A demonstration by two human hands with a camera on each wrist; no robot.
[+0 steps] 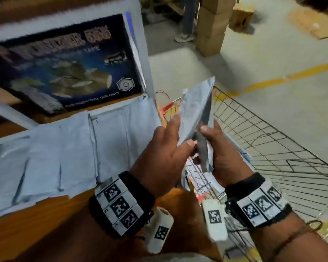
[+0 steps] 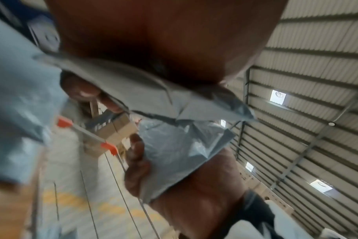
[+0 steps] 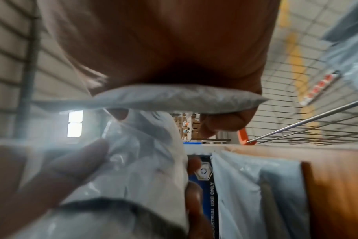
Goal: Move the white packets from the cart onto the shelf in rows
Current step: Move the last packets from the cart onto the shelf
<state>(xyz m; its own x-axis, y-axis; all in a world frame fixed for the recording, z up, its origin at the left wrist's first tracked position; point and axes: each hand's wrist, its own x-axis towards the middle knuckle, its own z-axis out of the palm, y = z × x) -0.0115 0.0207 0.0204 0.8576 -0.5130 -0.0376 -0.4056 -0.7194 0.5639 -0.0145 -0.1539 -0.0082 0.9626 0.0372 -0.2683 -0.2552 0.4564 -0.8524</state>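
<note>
Above the cart's edge, both gripping: left hand [image 1: 160, 157] pinching one flat white plastic packet [image 1: 194, 110], right hand [image 1: 222, 156] another. Beyond, rows already lying on the wooden shelf [image 1: 36, 220]; more probably waiting in the wire cart [image 1: 284, 152].

glossy plastic packets [image 1: 194, 110], wire-metal cart [image 1: 272, 148], wooden shelf [image 1: 36, 220]

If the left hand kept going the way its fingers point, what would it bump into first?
Probably the cart's front rim. The left hand, gripping a white packet, points up and forward over the cart's corner beside the shelf. Depth is hard to judge.
</note>
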